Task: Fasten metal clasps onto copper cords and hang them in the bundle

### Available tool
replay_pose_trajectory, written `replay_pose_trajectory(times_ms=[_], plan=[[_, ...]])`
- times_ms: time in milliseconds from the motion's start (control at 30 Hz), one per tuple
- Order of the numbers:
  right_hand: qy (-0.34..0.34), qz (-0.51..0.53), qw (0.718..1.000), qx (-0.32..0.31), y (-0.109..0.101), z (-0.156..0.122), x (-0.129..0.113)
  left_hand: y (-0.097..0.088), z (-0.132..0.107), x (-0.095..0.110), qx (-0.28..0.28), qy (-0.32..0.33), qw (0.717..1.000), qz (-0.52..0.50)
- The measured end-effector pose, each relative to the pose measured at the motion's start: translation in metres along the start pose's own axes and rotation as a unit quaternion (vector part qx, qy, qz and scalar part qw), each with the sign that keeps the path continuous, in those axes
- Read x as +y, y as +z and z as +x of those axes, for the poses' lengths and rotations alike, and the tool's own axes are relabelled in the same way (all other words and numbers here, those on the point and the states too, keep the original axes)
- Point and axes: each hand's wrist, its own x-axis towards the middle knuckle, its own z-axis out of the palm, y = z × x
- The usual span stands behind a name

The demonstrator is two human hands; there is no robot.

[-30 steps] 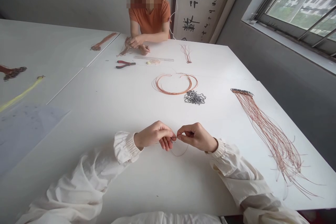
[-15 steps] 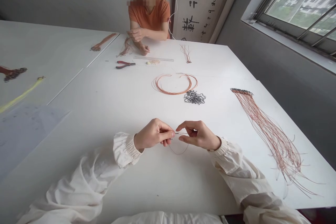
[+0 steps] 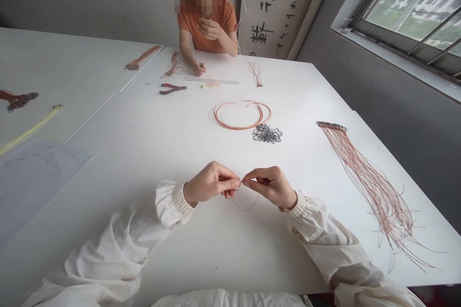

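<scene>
Just above the white table (image 3: 173,259), my left hand (image 3: 209,183) is closed in a pinch. A dark metal fish hook (image 3: 236,190) sticks out slightly from its fingertips, the rest hidden by them. My right hand (image 3: 271,186) pinches a thin copper-coloured line (image 3: 245,209) right beside the left thumb. That line hangs in a small loop below and between both hands. Beyond them lie a pile of dark hooks (image 3: 267,133) and a coil of copper-coloured line (image 3: 237,127).
On the right lies a long bundle of lined hooks (image 3: 367,177). Red-handled pliers (image 3: 173,88) and a clear ruler (image 3: 212,80) lie farther back. Across the table sits a person in an orange shirt (image 3: 190,24). A translucent sheet (image 3: 39,182) lies on the left.
My right thumb and index finger, apart before, have closed on the line beside my left fingertips. The person across has raised one hand towards the chest.
</scene>
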Motion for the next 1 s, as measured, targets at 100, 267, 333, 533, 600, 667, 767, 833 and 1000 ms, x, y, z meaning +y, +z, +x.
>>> replay_pose_trajectory(times_ms=[100, 267, 333, 533, 600, 667, 767, 833, 1000], plan=[[-0.006, 0.002, 1.000, 0.000, 0.001, -0.001, -0.002, -0.005, 0.000, 0.003, -0.031, 0.013, 0.999, -0.007], [-0.015, -0.010, 1.000, -0.010, 0.002, -0.001, -0.002, -0.011, -0.004, 0.016, -0.033, -0.027, 0.999, 0.030], [-0.023, -0.022, 0.999, -0.006, 0.003, -0.001, -0.001, -0.009, -0.007, 0.020, -0.030, -0.061, 0.997, 0.037], [-0.043, -0.058, 0.997, -0.001, 0.004, -0.002, 0.002, 0.002, -0.012, 0.021, -0.033, -0.082, 0.996, 0.034], [-0.048, -0.071, 0.996, 0.001, 0.005, -0.003, 0.002, 0.004, -0.012, 0.019, -0.018, -0.074, 0.996, 0.048], [-0.049, -0.075, 0.996, 0.000, 0.005, -0.003, 0.002, 0.005, -0.011, 0.018, 0.004, -0.060, 0.996, 0.067], [-0.032, -0.051, 0.998, -0.003, 0.005, -0.003, -0.002, 0.005, -0.011, 0.016, 0.023, -0.029, 0.996, 0.085], [-0.010, -0.014, 1.000, -0.013, 0.003, -0.003, -0.005, 0.006, -0.012, 0.017, 0.025, -0.012, 0.995, 0.091], [0.022, 0.097, 0.994, -0.042, -0.010, 0.003, -0.006, 0.006, -0.015, 0.018, 0.056, 0.033, 0.994, 0.087]])
